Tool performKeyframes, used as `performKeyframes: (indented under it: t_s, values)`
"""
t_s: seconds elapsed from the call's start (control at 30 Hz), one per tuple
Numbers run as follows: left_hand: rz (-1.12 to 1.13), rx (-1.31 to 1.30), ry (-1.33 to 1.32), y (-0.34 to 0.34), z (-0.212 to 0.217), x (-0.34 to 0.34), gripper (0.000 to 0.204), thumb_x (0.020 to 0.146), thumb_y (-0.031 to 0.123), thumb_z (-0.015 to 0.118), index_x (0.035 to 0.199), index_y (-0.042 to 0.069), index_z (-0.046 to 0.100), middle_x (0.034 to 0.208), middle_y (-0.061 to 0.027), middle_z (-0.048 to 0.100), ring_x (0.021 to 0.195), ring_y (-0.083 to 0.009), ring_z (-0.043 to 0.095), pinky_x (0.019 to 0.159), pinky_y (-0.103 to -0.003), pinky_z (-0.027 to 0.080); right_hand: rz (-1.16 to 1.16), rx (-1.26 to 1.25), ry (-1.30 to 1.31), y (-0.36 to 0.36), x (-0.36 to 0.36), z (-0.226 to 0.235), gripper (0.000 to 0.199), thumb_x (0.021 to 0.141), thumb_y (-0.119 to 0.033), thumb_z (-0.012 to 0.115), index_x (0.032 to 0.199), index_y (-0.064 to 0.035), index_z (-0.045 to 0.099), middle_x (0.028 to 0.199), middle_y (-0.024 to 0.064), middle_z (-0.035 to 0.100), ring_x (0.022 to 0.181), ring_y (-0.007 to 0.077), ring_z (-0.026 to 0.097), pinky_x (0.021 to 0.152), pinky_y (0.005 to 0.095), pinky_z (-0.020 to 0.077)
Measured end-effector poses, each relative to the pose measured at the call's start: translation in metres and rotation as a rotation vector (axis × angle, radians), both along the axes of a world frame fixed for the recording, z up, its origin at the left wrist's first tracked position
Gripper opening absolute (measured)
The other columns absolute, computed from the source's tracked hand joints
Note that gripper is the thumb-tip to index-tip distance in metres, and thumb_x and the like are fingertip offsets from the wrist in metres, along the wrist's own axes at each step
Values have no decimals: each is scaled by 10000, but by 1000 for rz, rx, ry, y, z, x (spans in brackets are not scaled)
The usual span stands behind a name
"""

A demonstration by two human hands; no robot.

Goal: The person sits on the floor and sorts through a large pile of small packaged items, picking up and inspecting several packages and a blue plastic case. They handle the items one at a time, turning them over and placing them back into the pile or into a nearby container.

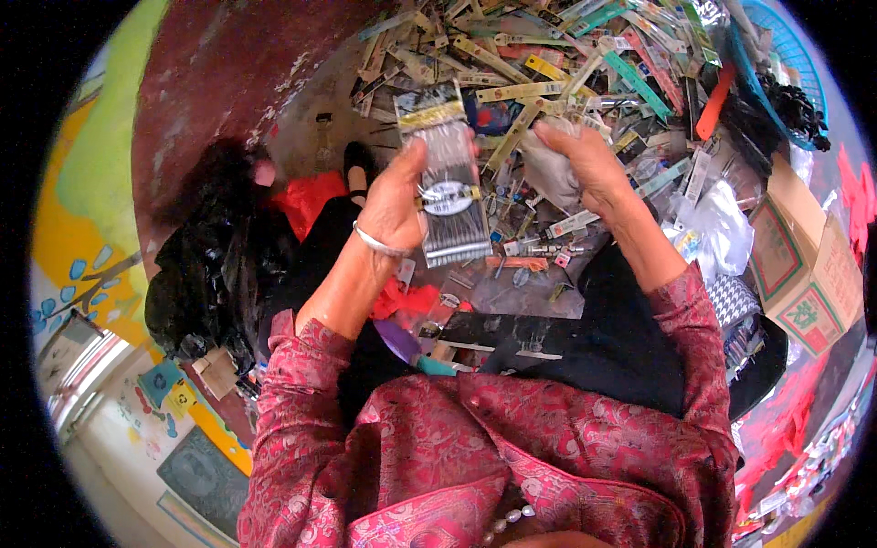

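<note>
My left hand [398, 199], with a bracelet at its wrist, grips a flat clear packet [454, 215] by its left edge. The packet has a black and yellow top and a row of thin dark strands or sticks inside, whose kind I cannot tell. In my right hand [596, 169] is a crumpled pale grey cloth [551, 173], pinched under the thumb. Both hands are raised over a heap of loose packaged strips [521, 91], and the packet and the cloth are apart from each other.
At the far right a blue plastic basket [795, 55] holds black material. An open cardboard box [795, 256] stands on the right beside clear plastic bags [717, 233]. Black plastic bags [215, 265] lie on the left. Red plastic [306, 201] lies near a black shoe [360, 163].
</note>
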State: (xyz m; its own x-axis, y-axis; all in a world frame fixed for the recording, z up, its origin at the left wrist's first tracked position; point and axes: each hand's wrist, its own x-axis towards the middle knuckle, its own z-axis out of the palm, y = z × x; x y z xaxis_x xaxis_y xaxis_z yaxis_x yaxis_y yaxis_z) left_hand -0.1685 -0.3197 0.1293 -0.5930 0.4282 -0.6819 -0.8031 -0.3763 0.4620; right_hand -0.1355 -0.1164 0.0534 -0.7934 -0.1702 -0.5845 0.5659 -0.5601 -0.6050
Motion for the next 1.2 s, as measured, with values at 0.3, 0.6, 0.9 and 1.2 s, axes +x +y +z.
performKeyframes:
  t_s: [0.3,0.6,0.9,1.2]
  values:
    - [-439,-458,368,8,-9,28,285,890,202,451,1062,-24,483,943,-42,562,858,-115,522,760,-248,431,-87,-5,137,-23,-14,18,130,640,-47,668,657,-54,540,619,3,539,544,106,497,506,262,394]
    - [-578,-1097,1200,29,-8,42,1052,545,166,747,1331,30,62,1143,-216,352,972,-316,468,828,-349,422,-282,-106,-134,-29,-7,26,104,659,-17,600,755,0,566,698,61,569,604,171,545,582,319,450]
    - [-644,-260,197,22,-2,41,724,568,-30,427,1277,-22,281,1220,-212,390,1106,-294,416,886,-341,398,-434,-288,-173,-14,-27,26,92,751,-103,596,816,-44,569,749,46,589,640,182,566,596,332,473]
    - [27,235,-163,7,-13,25,461,852,276,436,1243,41,367,1257,-116,420,1152,-234,415,914,-427,399,-244,211,413,-31,-19,49,237,775,-267,582,824,-35,589,770,71,584,680,165,556,635,293,452]
